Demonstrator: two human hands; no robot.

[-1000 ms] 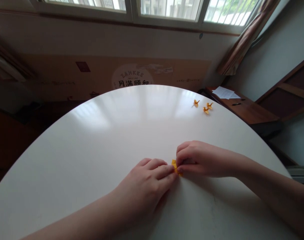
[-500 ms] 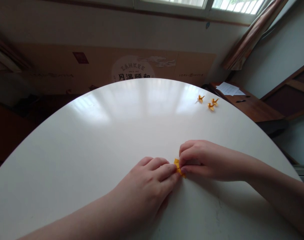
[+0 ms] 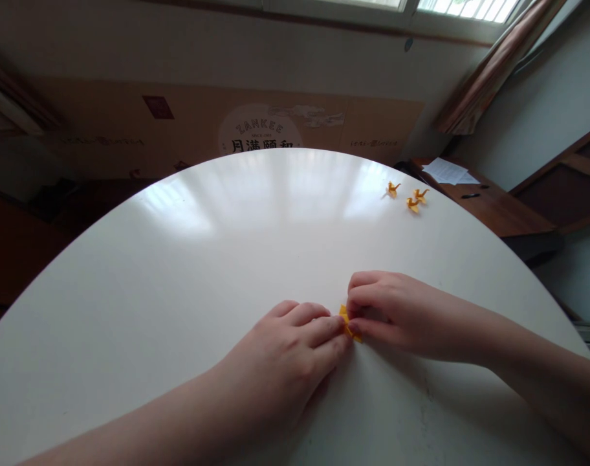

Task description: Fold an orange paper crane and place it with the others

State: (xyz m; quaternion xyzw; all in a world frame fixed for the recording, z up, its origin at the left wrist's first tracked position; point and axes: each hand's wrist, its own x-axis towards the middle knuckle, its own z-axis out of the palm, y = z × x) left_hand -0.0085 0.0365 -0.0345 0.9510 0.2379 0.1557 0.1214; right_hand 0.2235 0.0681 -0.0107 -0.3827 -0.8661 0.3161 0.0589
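A small piece of folded yellow paper [image 3: 344, 312] lies on the white round table between my two hands, mostly covered by fingers. From the left, my left hand [image 3: 295, 346] holds it down at its edge with the index finger and the finger or thumb beside it; the other fingers are bent on the tabletop. On the opposite side, my right hand [image 3: 382, 307] pinches the paper between thumb and curled fingers. Which fold lies under the fingertips is too small to tell.
Three yellow paper cranes [image 3: 413, 204] stand near the far right edge of the round table [image 3: 188, 285]. Beyond it, a brown wooden desk [image 3: 506, 210] bears white sheets [image 3: 447, 171] and a dark pen-like item [image 3: 469, 195]. A printed cardboard panel [image 3: 188, 139] leans along the wall.
The camera view has shifted slightly. Both hands stay on the yellow paper; the right thumb and fingertips have moved very little against it.
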